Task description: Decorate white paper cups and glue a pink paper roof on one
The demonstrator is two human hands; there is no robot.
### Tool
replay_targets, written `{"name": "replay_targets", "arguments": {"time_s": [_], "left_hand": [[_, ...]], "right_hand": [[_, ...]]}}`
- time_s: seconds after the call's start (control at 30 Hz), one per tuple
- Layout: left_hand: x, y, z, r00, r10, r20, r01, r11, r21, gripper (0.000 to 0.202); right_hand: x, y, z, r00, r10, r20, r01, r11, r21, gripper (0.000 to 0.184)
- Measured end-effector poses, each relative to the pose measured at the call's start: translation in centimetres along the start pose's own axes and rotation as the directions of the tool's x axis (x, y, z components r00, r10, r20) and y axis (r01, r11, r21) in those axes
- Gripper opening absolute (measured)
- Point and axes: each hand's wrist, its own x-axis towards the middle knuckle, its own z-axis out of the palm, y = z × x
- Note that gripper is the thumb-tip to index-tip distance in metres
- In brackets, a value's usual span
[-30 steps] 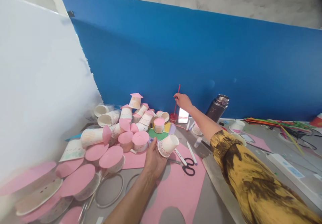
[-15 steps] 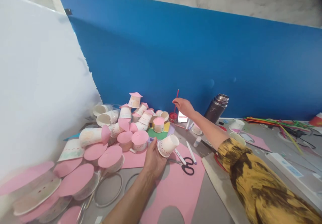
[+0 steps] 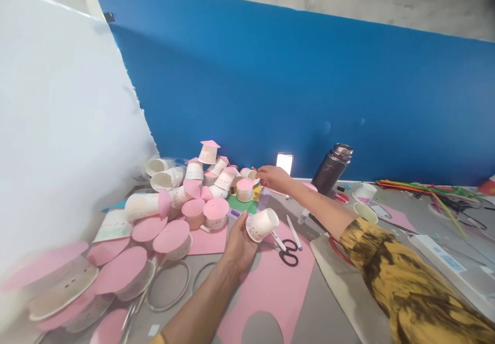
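My left hand (image 3: 240,243) is wrapped round a white paper cup (image 3: 263,224), tilted mouth-down with small reddish marks near its rim. My right hand (image 3: 274,178) reaches to the back, its fingers pinched on a thin red stick (image 3: 253,168), of which little shows. Close under those fingers is a small red pot (image 3: 264,182), mostly hidden. Left of the hands stand many paper cups with pink paper tops, such as this pink-topped cup (image 3: 215,212). Below the held cup, black-handled scissors (image 3: 289,254) and a white marker (image 3: 294,232) lie on pink paper (image 3: 270,287).
A lit phone (image 3: 285,163) leans at the blue board (image 3: 270,86). The dark thermos (image 3: 333,168) stands right of it. Farther right are a power strip (image 3: 450,266), coloured pipe cleaners (image 3: 410,185) and cables. Metal rings (image 3: 168,287) lie at front left.
My right hand has moved left and down, and the red stick, upright before, is now mostly hidden. My left hand with the cup has barely moved.
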Motion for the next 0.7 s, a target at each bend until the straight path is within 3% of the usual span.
{"name": "replay_targets", "arguments": {"time_s": [0.13, 0.27, 0.37, 0.47, 0.53, 0.57, 0.63, 0.7], "left_hand": [[0.1, -0.9, -0.3, 0.997, -0.074, 0.023, 0.072, 0.995, 0.073, 0.02], [0.1, -1.0, -0.1, 0.997, -0.071, -0.004, 0.071, 0.994, 0.079, 0.02], [0.1, -0.9, -0.1, 0.997, -0.073, -0.011, 0.074, 0.995, 0.061, 0.022], [0.1, -0.7, -0.1, 0.996, -0.09, 0.002, 0.09, 0.996, -0.003, 0.02], [0.1, -0.4, -0.1, 0.996, -0.086, -0.006, 0.085, 0.994, -0.075, 0.019], [0.0, -0.3, 0.0, 0.996, -0.085, -0.011, 0.084, 0.99, -0.109, 0.02], [-0.3, 0.0, 0.2, 0.995, -0.096, 0.017, 0.098, 0.983, -0.155, 0.027], [-0.6, 0.2, 0.4, 0.99, -0.122, 0.076, 0.134, 0.975, -0.177, 0.036]], "right_hand": [[-0.6, -2.1, 1.3, 0.994, -0.093, 0.058, 0.091, 0.995, 0.039, 0.039], [-1.0, -2.6, 0.3, 0.995, -0.095, 0.021, 0.093, 0.991, 0.096, 0.035], [-3.0, -1.9, -1.8, 0.994, 0.014, -0.107, 0.0, 0.992, 0.13, 0.03], [-6.9, -1.6, -3.2, 0.949, 0.187, -0.253, -0.136, 0.969, 0.208, 0.033], [-10.0, -2.1, -2.8, 0.856, 0.426, -0.292, -0.231, 0.822, 0.52, 0.03], [-11.4, -2.6, -2.2, 0.85, 0.475, -0.229, -0.233, 0.728, 0.645, 0.035], [-13.7, -4.0, -0.6, 0.886, 0.457, -0.072, -0.206, 0.529, 0.823, 0.059], [-15.1, -5.7, 1.1, 0.917, 0.398, 0.036, -0.209, 0.4, 0.893, 0.085]]}}
